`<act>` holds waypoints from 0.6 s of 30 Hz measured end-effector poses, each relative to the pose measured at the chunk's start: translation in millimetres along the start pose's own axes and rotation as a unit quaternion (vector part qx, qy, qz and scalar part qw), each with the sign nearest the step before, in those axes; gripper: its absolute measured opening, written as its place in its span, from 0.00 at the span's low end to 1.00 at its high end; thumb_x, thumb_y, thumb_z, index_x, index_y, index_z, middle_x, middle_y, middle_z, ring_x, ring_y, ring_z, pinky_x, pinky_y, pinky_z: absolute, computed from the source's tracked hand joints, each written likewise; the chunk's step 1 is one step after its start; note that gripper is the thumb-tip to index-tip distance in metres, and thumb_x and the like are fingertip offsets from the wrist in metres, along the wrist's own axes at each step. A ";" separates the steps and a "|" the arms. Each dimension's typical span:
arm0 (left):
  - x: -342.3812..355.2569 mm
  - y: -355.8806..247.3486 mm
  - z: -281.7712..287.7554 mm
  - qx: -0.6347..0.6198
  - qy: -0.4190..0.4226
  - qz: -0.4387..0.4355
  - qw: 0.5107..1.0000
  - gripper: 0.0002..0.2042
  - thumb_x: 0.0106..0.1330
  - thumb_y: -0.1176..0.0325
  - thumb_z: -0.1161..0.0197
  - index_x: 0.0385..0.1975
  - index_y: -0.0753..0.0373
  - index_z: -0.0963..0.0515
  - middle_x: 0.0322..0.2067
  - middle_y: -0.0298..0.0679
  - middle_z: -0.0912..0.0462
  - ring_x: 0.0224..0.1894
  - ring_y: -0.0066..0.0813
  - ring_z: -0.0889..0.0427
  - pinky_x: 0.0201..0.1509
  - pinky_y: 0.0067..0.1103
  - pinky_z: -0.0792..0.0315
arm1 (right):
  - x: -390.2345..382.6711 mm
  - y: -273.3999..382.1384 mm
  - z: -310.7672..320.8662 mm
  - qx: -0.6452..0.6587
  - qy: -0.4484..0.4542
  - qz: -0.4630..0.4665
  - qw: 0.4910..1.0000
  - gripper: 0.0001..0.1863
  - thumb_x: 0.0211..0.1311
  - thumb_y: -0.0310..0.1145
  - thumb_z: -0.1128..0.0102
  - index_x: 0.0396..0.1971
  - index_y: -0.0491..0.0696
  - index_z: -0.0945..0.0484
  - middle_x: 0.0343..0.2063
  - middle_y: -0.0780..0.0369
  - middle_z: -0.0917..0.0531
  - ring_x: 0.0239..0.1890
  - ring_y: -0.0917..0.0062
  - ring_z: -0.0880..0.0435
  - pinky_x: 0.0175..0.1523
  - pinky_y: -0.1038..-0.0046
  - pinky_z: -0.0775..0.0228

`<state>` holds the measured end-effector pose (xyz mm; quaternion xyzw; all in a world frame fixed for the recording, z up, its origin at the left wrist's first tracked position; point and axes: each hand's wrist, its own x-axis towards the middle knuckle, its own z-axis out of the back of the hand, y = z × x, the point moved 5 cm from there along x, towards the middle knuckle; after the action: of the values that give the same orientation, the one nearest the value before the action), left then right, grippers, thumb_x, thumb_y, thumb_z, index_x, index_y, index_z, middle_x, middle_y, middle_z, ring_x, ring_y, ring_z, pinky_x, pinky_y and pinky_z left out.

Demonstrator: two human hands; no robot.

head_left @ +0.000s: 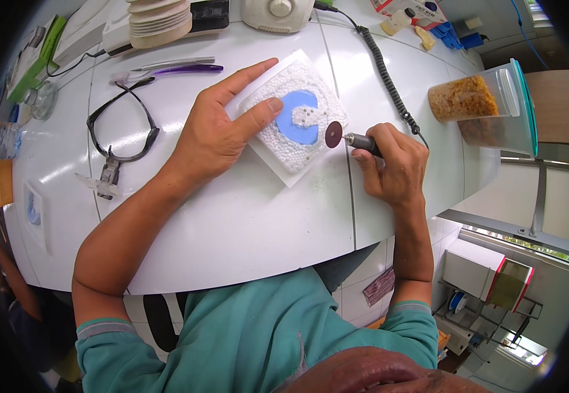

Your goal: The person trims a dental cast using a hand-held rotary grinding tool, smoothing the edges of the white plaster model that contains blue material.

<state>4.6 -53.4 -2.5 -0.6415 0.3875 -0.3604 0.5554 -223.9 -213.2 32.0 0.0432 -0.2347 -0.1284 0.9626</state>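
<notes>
My left hand (214,124) grips a square white tray (289,178) by its left side, its thumb pressed near a blue horseshoe-shaped piece (290,124). Small white beads (268,92) fill the tray around this piece, and a few greyish dots show in its opening. In my right hand (397,160) is a rotary handpiece (362,142), closed in the fingers. A thin dark red disc (333,134) is fitted at its tip, overlapping the tray's right side in view. Whether the disc touches the beads I cannot tell.
Black-framed magnifying glasses (122,157) and a purple-handled tool (186,69) lie at left. A knobbed control box (278,13), coiled cord (386,75) and lidded tub of orange-brown granules (474,98) stand beyond. Another white tray (34,216) and someone's arm (12,268) are far left.
</notes>
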 end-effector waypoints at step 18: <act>-1.5 -3.4 0.4 0.007 0.021 0.018 1.000 0.30 0.81 0.65 0.29 0.79 0.66 0.27 0.65 0.45 0.14 0.64 0.27 0.16 0.74 0.26 0.23 | 1.0 2.6 2.0 -0.003 0.009 0.002 1.000 0.26 0.68 0.55 0.24 0.27 0.49 0.24 0.20 0.64 0.28 0.18 0.67 0.28 0.26 0.65 0.38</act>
<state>4.6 -51.6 0.8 -0.6226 0.4078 -0.3669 0.5580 -223.4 -211.1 34.6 0.0407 -0.2258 -0.1272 0.9650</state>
